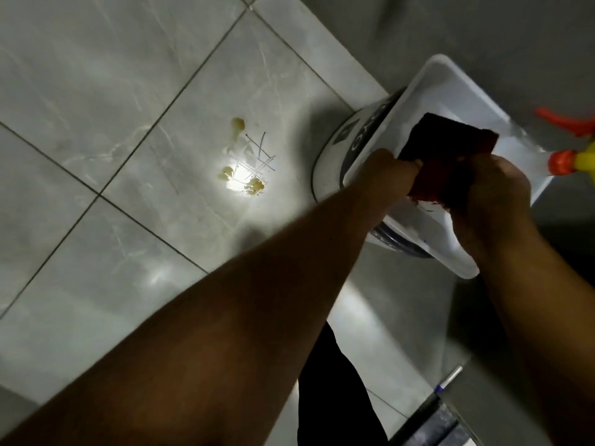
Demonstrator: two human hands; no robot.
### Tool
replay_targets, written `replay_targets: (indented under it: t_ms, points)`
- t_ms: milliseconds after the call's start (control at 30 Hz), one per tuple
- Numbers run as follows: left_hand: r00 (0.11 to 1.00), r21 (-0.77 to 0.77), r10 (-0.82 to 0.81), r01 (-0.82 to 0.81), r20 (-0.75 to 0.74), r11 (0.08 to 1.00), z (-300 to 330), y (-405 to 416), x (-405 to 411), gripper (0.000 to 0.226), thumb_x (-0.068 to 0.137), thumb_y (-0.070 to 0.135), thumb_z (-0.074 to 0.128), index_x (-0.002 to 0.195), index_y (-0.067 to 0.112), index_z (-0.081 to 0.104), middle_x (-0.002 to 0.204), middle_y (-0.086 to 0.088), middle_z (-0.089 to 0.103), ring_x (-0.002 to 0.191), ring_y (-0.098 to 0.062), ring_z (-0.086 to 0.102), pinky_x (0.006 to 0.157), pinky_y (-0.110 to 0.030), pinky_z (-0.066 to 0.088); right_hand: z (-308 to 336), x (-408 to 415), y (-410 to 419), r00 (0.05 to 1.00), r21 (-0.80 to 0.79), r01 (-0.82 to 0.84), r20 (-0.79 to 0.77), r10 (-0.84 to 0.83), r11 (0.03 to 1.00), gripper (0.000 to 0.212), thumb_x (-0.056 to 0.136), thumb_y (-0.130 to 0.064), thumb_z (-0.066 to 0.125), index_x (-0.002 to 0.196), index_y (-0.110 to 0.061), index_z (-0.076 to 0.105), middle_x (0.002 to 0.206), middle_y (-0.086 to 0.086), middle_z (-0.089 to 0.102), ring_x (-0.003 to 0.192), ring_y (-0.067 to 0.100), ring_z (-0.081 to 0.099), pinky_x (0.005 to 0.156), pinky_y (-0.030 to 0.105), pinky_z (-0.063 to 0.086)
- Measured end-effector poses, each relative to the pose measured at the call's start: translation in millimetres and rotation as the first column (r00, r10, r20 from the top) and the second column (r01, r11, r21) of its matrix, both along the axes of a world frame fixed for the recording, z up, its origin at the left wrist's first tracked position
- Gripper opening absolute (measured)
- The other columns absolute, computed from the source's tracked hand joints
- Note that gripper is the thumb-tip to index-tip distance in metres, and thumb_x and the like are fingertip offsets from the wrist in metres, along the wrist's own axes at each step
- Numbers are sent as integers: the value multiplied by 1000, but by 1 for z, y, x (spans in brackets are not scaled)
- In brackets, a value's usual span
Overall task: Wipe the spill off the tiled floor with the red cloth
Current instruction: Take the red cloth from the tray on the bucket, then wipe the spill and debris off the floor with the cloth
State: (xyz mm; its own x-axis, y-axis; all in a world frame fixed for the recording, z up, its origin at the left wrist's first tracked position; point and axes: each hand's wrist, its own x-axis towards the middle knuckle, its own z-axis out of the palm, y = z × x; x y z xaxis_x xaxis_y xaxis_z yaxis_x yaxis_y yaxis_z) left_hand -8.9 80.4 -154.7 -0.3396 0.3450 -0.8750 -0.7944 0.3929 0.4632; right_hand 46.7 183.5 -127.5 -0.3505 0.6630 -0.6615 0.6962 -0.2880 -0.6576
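A dark red cloth point(450, 146) hangs over a white plastic tray point(428, 91) at the right. My left hand point(386, 170) grips the cloth's left edge and my right hand point(495, 188) grips its lower right part, so both hold it above the tray. The spill point(248, 162) lies on the grey tiled floor point(112, 91) left of the tray: a few yellowish blobs with thin dark strands between them, under a bright glare. Both hands are well to the right of the spill.
The tray rests on a round white bucket point(335, 149) with dark lettering. A spray bottle with orange and yellow parts point(573, 159) stands at the far right edge. A grey wall point(483, 27) runs behind the tray. A dark trouser leg point(328, 397) shows below.
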Motion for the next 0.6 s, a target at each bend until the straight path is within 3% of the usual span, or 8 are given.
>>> replay_targets:
  t_ms: [133,233,367,500,600]
  points:
    - [969,270,107,-167,222,948,28,-53,-8,68,83,33,69,143,16,42,137,-12,58,123,-30,58,100,-48,49,44,-7,-24,990,-69,-27,-143,17,997,17,92,-16,48,96,-19,64,105,11,73,95,23,71,86,42,58]
    - [961,330,155,-227,229,916,38,-90,-21,57,84,24,68,137,15,50,128,-12,64,115,-30,63,86,-43,57,58,-18,-53,980,-133,-82,-192,56,988,22,89,-15,49,107,-14,61,113,17,68,104,31,66,93,50,54]
    - [942,241,313,-333,119,912,43,-153,-28,36,88,13,63,124,9,58,116,-11,69,101,-27,67,69,-31,59,48,-25,-103,978,-241,-76,-206,25,968,23,87,-12,55,108,-17,62,111,12,70,93,28,72,73,39,61]
    - [936,133,350,-351,30,927,10,-217,-15,26,89,8,62,115,7,62,116,-11,71,100,-26,69,73,-29,60,-5,-22,-163,979,-286,-181,-147,143,941,36,91,-9,51,127,-10,55,119,14,68,102,29,69,87,44,58]
    - [930,-39,366,-366,-23,930,-38,-258,5,24,86,2,64,111,4,62,114,-15,67,91,-27,68,69,-31,59,-71,-7,-213,956,-332,-290,-64,286,898,32,92,-9,51,124,-9,58,117,18,68,100,32,69,87,45,58]
